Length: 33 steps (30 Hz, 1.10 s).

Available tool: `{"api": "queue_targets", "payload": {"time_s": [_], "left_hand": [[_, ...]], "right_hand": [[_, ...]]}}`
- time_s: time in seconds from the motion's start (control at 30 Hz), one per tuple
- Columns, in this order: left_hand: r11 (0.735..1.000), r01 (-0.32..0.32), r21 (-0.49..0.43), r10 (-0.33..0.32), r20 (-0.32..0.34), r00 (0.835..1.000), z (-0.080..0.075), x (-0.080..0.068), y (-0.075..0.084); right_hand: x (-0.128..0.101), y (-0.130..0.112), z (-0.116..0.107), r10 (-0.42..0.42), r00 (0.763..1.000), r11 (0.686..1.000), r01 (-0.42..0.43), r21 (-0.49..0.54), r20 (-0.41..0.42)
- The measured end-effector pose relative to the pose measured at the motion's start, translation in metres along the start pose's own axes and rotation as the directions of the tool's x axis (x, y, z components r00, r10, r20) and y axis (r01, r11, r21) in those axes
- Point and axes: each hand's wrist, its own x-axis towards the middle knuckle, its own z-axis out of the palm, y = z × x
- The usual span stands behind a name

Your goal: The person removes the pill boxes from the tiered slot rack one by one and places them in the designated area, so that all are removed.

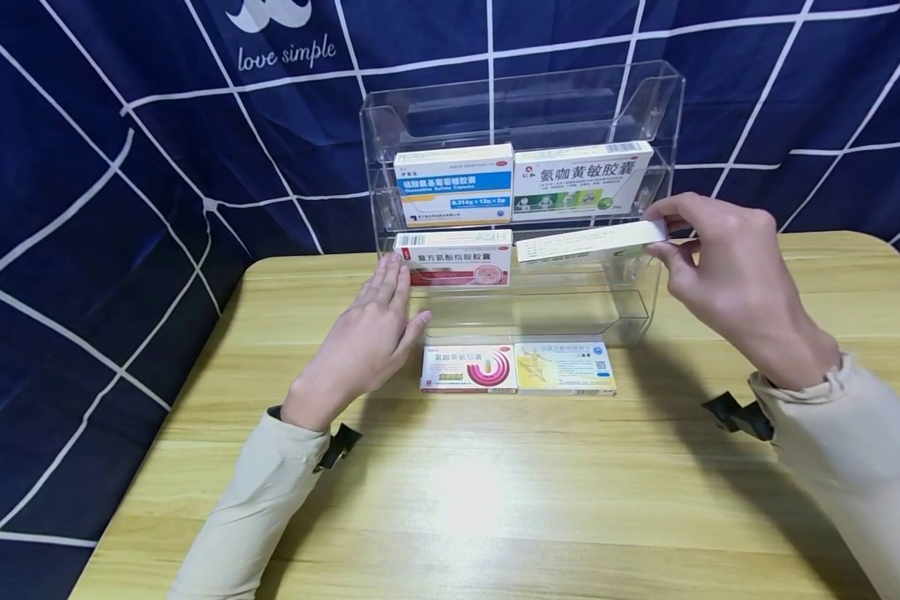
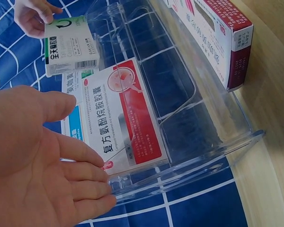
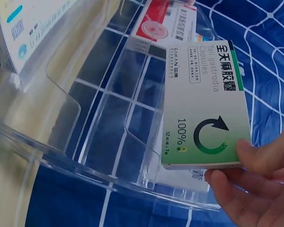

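Note:
My right hand (image 1: 742, 271) pinches the right end of a white and green medicine box (image 3: 201, 101) between thumb and fingers. That box is tilted in front of the middle tier of a clear acrylic rack (image 1: 555, 308), on its right side. My left hand (image 1: 363, 337) has its fingers extended at the left edge of a red and white medicine box (image 1: 461, 265) on the middle tier. In the left wrist view the fingertips are beside that box's end; whether they press it I cannot tell.
On the upper tier stand a blue and white box (image 1: 453, 190) and a white box with a green band (image 1: 581, 179). In front of the rack are a pink and white box (image 1: 465, 368) and a yellow and white box (image 1: 566, 367). Behind hangs a blue gridded cloth (image 1: 420, 42).

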Motion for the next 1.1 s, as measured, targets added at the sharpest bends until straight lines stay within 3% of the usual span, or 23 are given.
{"api": "queue_targets", "payload": {"time_s": [0.4, 0.6, 0.73, 0.93, 1.1], "left_hand": [[1.000, 0.003, -0.004, -0.003, 0.001, 1.000, 0.001, 0.000, 0.000], [1.000, -0.002, -0.001, 0.002, -0.005, 1.000, 0.003, 0.001, -0.001], [1.000, -0.001, 0.004, 0.001, 0.001, 1.000, 0.002, 0.001, 0.000], [1.000, 0.003, 0.007, -0.003, 0.005, 1.000, 0.001, 0.001, 0.000], [1.000, 0.009, 0.008, -0.009, 0.010, 1.000, 0.001, 0.001, 0.001]], "right_hand": [[-0.018, 0.000, 0.004, 0.063, 0.996, 0.987, -0.071, 0.147, 0.059], [-0.026, 0.004, 0.007, 0.134, 0.984, 0.969, -0.154, 0.193, 0.114], [-0.030, 0.007, 0.009, 0.203, 0.969, 0.939, -0.233, 0.253, 0.140], [-0.037, 0.012, 0.013, 0.314, 0.918, 0.851, -0.386, 0.357, 0.243], [-0.043, 0.017, 0.015, 0.311, 0.896, 0.839, -0.416, 0.351, 0.317]]}}
